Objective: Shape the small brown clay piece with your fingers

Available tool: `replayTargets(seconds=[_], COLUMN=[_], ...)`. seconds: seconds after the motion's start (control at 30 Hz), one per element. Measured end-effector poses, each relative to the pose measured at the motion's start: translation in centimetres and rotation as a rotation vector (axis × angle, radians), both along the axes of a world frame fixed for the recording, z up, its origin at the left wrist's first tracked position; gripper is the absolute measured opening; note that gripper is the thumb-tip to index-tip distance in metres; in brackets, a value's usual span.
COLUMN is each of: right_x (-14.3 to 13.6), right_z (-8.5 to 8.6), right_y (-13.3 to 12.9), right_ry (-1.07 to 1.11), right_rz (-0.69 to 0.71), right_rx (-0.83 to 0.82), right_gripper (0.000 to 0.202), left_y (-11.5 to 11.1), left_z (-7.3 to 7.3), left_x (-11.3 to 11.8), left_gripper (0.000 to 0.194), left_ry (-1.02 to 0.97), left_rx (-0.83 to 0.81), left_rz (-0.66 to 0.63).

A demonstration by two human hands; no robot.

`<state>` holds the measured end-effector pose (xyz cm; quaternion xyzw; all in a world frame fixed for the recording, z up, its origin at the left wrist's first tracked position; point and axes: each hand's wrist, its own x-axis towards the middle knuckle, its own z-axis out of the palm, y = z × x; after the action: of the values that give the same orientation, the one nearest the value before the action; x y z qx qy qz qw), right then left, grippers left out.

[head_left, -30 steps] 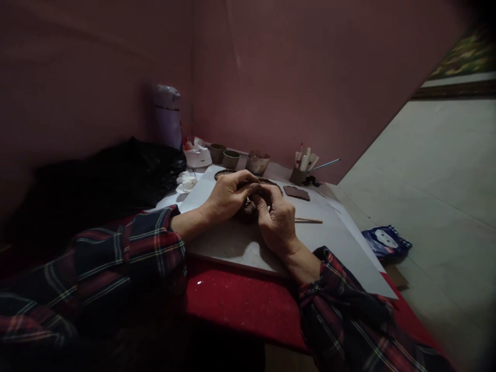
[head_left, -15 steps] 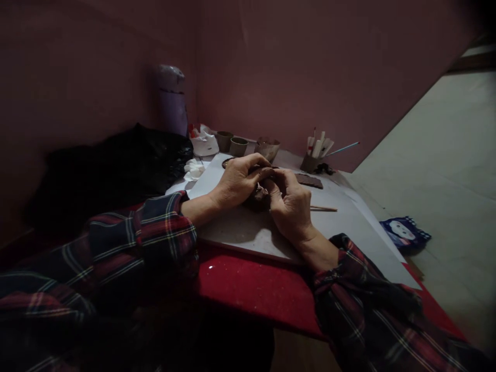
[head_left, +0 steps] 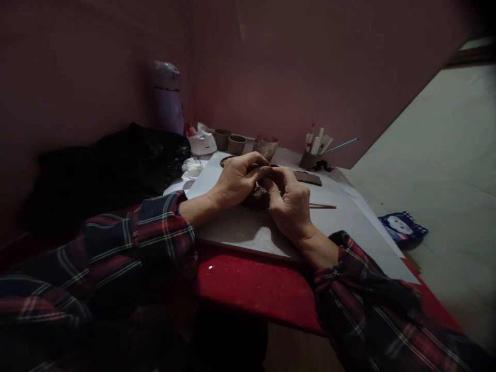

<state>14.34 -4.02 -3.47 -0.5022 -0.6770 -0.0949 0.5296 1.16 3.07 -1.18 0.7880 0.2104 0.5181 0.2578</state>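
Low over the white board [head_left: 341, 227], both hands meet around a dark brown clay piece [head_left: 259, 198]. My left hand [head_left: 237, 178] comes in from the left, its fingers curled over the top of the clay. My right hand [head_left: 291, 202] pinches the right side, thumb and fingers bent close to the left fingertips. Much of the clay is hidden by the hands, so its full shape cannot be made out. A flat brown clay slab [head_left: 309, 179] lies behind the right hand, and a thin wooden stick [head_left: 324, 206] sticks out to its right.
Along the back stand two small cups [head_left: 236, 145], a stained clear cup [head_left: 265, 148] and a holder with several tools [head_left: 310, 159]. Crumpled tissue [head_left: 192, 169], a black plastic bag [head_left: 127, 160] and a purple bottle [head_left: 169, 106] are at left. Beneath the board is a red table [head_left: 256, 289].
The whole view has shifted slightly. Both hands keep nearly the same grip on the clay, with only very small finger movement.
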Motion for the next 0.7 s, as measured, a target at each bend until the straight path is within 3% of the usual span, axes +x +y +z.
replayTargets(seconds=[0.7], right_x=[0.09], right_z=[0.08], right_y=[0.21], right_ry=[-0.006], right_rz=[0.001], right_rx=[-0.006], right_gripper=[0.011], left_y=[0.11], left_z=[0.03], left_x=[-0.1], left_gripper=[0.014], left_ry=[0.009], left_rx=[0.012], left_rz=[0.004])
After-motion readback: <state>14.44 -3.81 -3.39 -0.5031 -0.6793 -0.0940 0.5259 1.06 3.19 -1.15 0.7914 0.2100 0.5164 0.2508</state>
